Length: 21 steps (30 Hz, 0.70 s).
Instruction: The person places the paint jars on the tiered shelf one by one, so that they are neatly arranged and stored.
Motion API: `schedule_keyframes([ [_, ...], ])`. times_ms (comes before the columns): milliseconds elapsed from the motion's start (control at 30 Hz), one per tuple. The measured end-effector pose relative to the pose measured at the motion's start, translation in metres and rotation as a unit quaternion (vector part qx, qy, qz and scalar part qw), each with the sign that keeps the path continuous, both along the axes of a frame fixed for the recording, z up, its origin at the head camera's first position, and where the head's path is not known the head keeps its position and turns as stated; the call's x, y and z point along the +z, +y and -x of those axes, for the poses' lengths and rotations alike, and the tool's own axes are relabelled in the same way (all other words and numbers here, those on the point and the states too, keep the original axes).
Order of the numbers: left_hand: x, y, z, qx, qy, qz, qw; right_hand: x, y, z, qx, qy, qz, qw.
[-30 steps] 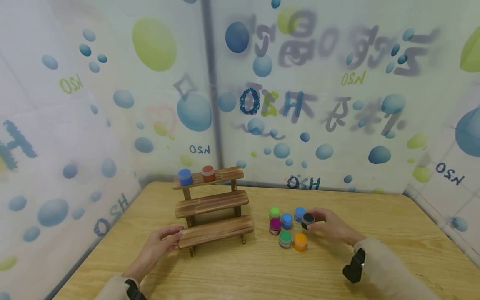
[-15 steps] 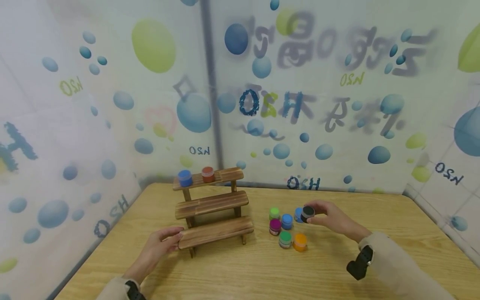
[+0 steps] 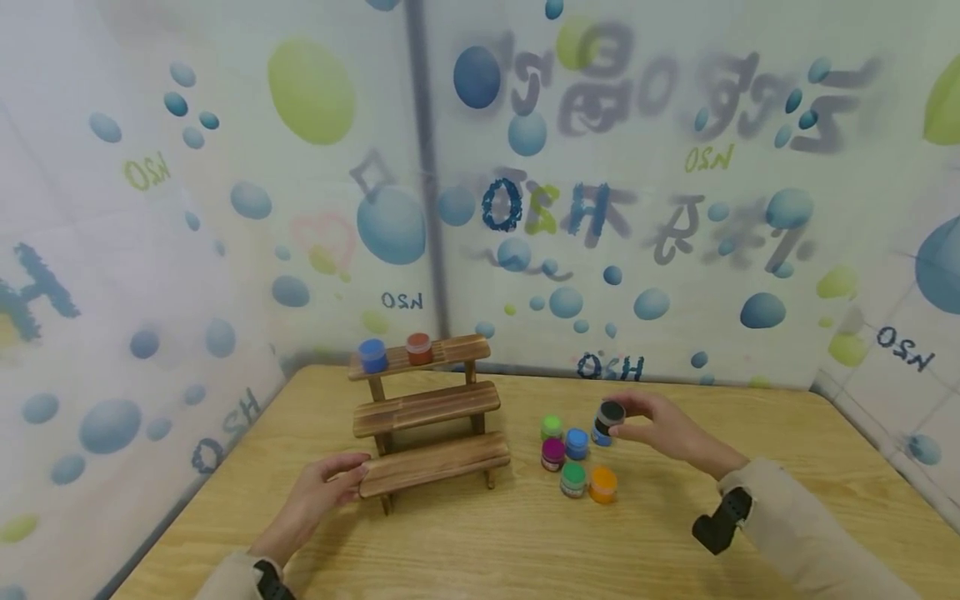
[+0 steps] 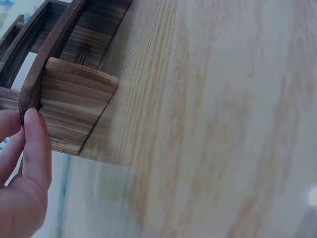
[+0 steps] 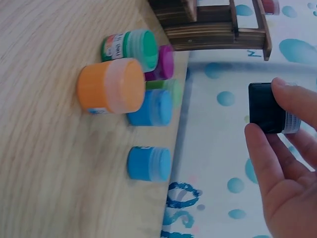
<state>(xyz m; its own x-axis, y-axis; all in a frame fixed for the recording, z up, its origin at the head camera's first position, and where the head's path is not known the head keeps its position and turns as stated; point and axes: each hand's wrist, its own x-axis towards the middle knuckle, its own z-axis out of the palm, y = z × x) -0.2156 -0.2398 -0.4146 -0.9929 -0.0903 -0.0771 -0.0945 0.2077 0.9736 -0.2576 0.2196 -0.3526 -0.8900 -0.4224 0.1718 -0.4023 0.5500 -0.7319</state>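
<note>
My left hand pinches the left end of the lowest step of a three-tier wooden shelf; the left wrist view shows thumb and fingers on that board's end. In my right hand is a small black paint jar, gripped between thumb and fingers and raised off the table. Below it stands a blue paint jar, partly covered by the black one in the head view. Close by are another blue jar, a light green jar, a purple jar, a green jar and an orange jar.
On the shelf's top tier sit a dark blue jar and a red-brown jar. The wooden table meets a patterned wall covering at its back edge.
My right hand has lifted the black jar from among the other jars, slightly up and toward the back. The left hand keeps its hold on the shelf.
</note>
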Motion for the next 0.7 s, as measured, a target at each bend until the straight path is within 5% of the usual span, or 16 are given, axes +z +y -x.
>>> schedule_keyframes([
  [233,0.001,0.001,0.000,0.001,0.003,0.008,1.0000,0.020,-0.007,-0.003,0.018,0.008,0.013,0.9997],
  [700,0.001,0.000,-0.001,-0.010,0.004,0.004,0.9999,0.050,-0.031,0.013,0.062,0.062,0.046,0.9951],
])
